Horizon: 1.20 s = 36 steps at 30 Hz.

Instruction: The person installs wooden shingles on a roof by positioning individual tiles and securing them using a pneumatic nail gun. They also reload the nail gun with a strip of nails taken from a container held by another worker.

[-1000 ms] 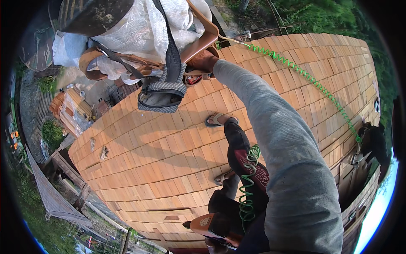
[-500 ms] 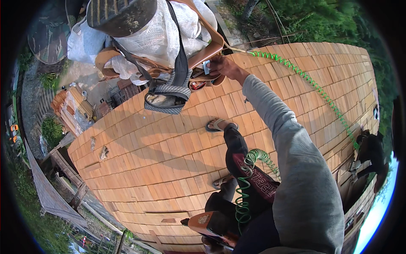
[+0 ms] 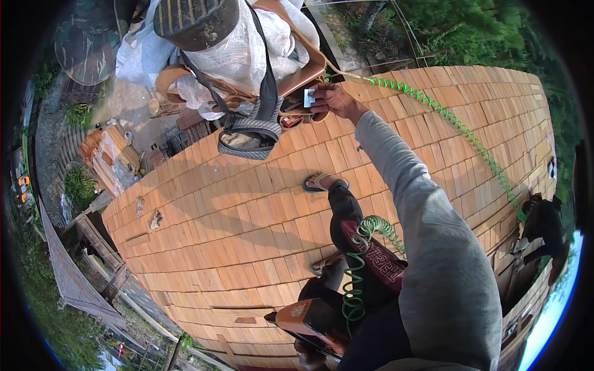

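Note:
My right hand [image 3: 333, 100] reaches forward, its fingers pinching a small pale blue and white packet [image 3: 309, 98]. Just beside it are brown pouches [image 3: 303, 119] with a small red item in them. A grey patterned bag [image 3: 247, 143] on a dark strap hangs to their left, its mouth gaping. Low in the view, an orange and black nail gun [image 3: 302, 316] lies on its side by my leg. Part of my left hand [image 3: 307, 355] shows under it, closed around the tool, fingers mostly hidden. A green coiled air hose [image 3: 354, 290] runs beside the nail gun.
Wooden shingles [image 3: 247, 204] cover the curved roof under my sandalled feet. White sacks [image 3: 232, 65] and a dark ribbed object [image 3: 197, 23] fill the top. Another green coil hose [image 3: 455, 127] crosses the right side towards a person in dark clothes [image 3: 544, 226]. Stacked timber [image 3: 114, 151] lies below the roof's left edge.
My right hand has drawn the packet slightly away from the pouches, and more of it shows. The sacks and grey bag have shifted slightly right in view. The nail gun stays nearly put.

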Each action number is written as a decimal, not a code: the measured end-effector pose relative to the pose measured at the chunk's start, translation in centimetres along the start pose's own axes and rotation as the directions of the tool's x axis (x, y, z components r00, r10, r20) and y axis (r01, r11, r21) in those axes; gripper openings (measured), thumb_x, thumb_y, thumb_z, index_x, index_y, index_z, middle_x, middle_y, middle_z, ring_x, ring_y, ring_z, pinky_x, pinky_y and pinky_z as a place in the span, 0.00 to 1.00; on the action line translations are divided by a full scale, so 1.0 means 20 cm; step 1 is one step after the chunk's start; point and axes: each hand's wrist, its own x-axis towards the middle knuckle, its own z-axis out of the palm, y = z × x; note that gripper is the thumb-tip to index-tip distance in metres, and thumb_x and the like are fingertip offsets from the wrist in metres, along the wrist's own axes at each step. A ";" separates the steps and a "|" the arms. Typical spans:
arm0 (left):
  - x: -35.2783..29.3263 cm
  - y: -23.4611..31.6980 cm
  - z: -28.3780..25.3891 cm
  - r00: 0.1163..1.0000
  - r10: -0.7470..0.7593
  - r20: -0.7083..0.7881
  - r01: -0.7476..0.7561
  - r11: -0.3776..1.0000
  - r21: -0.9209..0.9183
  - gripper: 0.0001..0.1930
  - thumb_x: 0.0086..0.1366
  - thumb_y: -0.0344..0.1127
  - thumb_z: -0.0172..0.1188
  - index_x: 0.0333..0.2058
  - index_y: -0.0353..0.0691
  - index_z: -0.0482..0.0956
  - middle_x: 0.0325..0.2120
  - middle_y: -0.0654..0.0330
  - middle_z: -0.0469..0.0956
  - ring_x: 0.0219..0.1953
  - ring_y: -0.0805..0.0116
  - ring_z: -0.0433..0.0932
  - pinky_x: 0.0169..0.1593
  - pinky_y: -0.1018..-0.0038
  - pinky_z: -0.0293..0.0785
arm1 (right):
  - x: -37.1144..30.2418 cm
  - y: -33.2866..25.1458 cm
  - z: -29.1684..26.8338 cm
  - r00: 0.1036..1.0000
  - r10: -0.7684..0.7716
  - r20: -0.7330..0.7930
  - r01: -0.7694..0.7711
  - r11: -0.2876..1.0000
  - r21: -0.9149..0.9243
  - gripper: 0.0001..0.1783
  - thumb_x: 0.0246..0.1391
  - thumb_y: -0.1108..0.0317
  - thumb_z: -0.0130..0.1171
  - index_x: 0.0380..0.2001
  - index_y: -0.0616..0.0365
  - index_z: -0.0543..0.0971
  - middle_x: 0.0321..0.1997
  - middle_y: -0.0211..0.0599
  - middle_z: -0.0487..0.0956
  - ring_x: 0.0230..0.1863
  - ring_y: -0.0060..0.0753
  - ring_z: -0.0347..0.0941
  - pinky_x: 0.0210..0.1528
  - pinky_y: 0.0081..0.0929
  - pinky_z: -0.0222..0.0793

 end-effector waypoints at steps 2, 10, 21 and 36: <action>-0.03 -0.01 0.00 1.000 0.023 0.010 -0.023 1.000 -0.018 0.29 0.70 0.63 0.58 0.37 0.36 0.79 0.25 0.57 0.80 0.26 0.64 0.79 0.34 0.70 0.76 | -0.10 -0.02 0.04 1.000 -0.020 0.012 0.020 0.999 0.049 0.13 0.62 0.70 0.65 0.49 0.56 0.79 0.43 0.36 0.85 0.39 0.37 0.85 0.47 0.40 0.87; -0.26 0.27 0.09 0.964 0.267 0.017 -0.261 0.927 0.270 0.27 0.73 0.59 0.55 0.33 0.37 0.79 0.21 0.59 0.78 0.22 0.69 0.76 0.29 0.71 0.74 | -0.77 -0.12 0.42 0.957 -0.048 0.286 -0.003 0.984 0.176 0.11 0.66 0.69 0.62 0.50 0.53 0.79 0.41 0.30 0.84 0.41 0.29 0.84 0.43 0.31 0.85; -0.28 0.44 0.13 0.925 0.375 -0.057 -0.376 0.927 -0.001 0.25 0.78 0.55 0.47 0.29 0.40 0.73 0.16 0.58 0.75 0.15 0.66 0.77 0.19 0.72 0.73 | -1.67 -0.51 1.53 0.793 0.005 0.610 0.000 1.000 -0.009 0.13 0.67 0.73 0.59 0.53 0.59 0.76 0.49 0.43 0.84 0.48 0.39 0.84 0.51 0.40 0.85; -0.40 0.60 0.04 0.770 0.633 0.080 -0.631 0.774 -0.052 0.15 0.79 0.44 0.53 0.41 0.37 0.73 0.24 0.69 0.70 0.23 0.80 0.69 0.25 0.77 0.67 | -2.64 -0.11 2.09 0.472 0.158 0.868 0.191 0.942 -0.275 0.08 0.68 0.69 0.60 0.49 0.55 0.78 0.39 0.27 0.82 0.37 0.20 0.82 0.36 0.24 0.82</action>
